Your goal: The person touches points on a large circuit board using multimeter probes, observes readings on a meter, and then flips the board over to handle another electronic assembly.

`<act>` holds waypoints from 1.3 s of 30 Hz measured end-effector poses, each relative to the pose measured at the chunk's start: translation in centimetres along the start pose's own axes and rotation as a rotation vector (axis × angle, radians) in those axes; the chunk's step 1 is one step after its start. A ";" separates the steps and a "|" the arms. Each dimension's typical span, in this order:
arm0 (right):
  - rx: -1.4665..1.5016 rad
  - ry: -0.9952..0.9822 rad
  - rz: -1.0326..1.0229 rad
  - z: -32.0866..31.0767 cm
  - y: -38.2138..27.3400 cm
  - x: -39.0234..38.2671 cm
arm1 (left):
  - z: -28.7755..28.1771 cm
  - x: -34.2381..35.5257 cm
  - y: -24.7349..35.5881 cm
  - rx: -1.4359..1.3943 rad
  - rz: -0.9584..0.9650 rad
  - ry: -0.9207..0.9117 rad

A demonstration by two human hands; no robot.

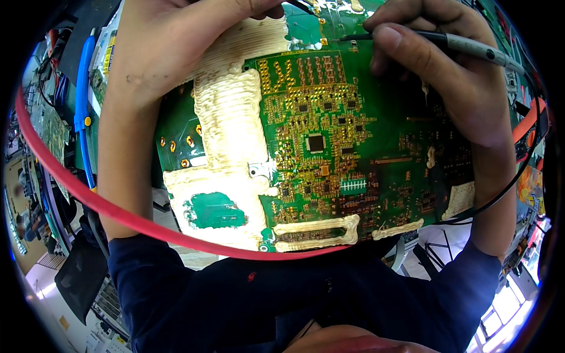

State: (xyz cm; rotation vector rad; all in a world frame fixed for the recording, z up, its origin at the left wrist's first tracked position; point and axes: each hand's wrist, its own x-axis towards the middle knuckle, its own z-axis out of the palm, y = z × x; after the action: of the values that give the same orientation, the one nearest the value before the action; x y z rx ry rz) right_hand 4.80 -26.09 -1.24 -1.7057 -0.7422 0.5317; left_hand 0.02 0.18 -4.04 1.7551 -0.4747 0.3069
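Observation:
A large green circuit board point(359, 153) lies in front of me, with chips, gold solder points and broad cream-coloured ridged sealant point(226, 112) across its left side. My right hand point(441, 70) is closed round a grey and black pen-shaped test probe point(471, 48). The probe's thin dark tip points left, close to a small gold pad point(324, 42) near the board's upper part. My left hand point(165, 44) reaches over the upper left of the board, its fingers partly cut off by the picture's top. A slim black probe tip point(303, 7) sticks out beside these fingers, angled toward the board.
A thick red cable point(118, 216) curves across the near side, in front of the board. Along the right forearm runs a thin black cable point(518, 176). A blue tool point(85, 94) and assorted parts lie at the left. A dark chair point(79, 276) stands at the lower left.

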 end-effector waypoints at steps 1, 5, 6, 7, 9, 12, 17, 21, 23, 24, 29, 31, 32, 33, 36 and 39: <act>0.015 0.002 0.013 0.0 0.1 0.0 | -0.4 0.1 -0.7 -0.052 -0.003 -0.003; 0.025 -0.001 0.023 -0.1 0.1 0.0 | 0.1 0.1 0.4 0.052 0.024 -0.006; 0.023 -0.001 0.023 -0.1 0.1 0.0 | 0.1 0.1 0.8 0.085 0.032 -0.007; -0.013 0.000 0.013 0.0 -0.1 0.0 | 0.1 0.1 1.0 0.086 0.037 -0.010; -0.124 0.010 -0.011 0.4 -0.7 -0.2 | 0.1 0.0 0.9 0.080 0.043 -0.012; -0.048 -0.022 -0.004 -0.1 -0.1 0.1 | 0.1 0.0 0.4 0.081 0.037 0.000; -0.180 0.014 -0.010 0.9 -1.0 -0.2 | 0.3 0.0 0.7 0.050 0.003 -0.009; -0.193 -0.035 -0.044 0.4 -0.9 0.0 | 0.4 0.0 0.8 0.068 -0.040 0.005; -0.188 -0.043 -0.051 0.3 -0.8 0.0 | 0.4 0.0 0.8 0.028 -0.069 0.013; -0.179 -0.044 -0.056 0.3 -0.6 0.0 | 0.3 0.0 0.6 0.002 -0.078 0.016; -0.193 -0.048 -0.073 0.3 -0.5 0.1 | 0.2 0.0 0.6 0.031 -0.041 -0.021; -0.223 -0.055 -0.066 0.4 -0.9 0.2 | 0.1 0.0 0.6 0.050 -0.030 -0.028; -0.236 -0.053 -0.062 0.4 -1.0 0.1 | 0.1 0.0 0.6 0.051 -0.028 -0.022; -0.240 -0.046 -0.056 0.5 -1.1 0.1 | 0.1 0.0 0.5 0.052 -0.026 -0.015; -0.218 -0.026 -0.039 0.6 -1.1 0.0 | 0.6 -0.1 0.7 0.057 -0.037 0.014; -0.191 -0.007 -0.023 0.7 -1.0 0.0 | 0.6 -0.1 0.9 0.058 -0.048 0.015</act>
State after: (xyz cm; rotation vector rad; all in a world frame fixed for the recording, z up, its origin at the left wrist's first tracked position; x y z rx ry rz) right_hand 4.16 -25.44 -0.48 -1.8697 -0.8382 0.4630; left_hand -0.47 -0.60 -3.47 1.8164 -0.4163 0.3021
